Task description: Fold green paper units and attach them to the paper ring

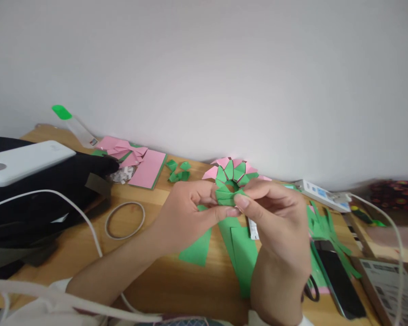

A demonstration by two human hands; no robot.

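Observation:
Between the fingertips of both hands is a folded green paper piece (225,197). My left hand (193,206) pinches it from the left, thumb below. From the right, the thumb and forefinger of my right hand (275,217) press on it. Right behind it shows a paper flower (238,171), a ring of folded green segments with pink petals around the outside; whether the held piece is joined to it I cannot tell. Green paper strips (244,253) lie on the table under my hands, and another green sheet (195,248) is under my left wrist.
On the wooden table (149,267) are small folded green pieces (178,172), pink paper (148,168), a ring-shaped band (125,220) and a phone (340,278). A power strip (323,195) lies by the wall. A white power bank (30,160) rests on black fabric; a white cable (88,222) crosses the left.

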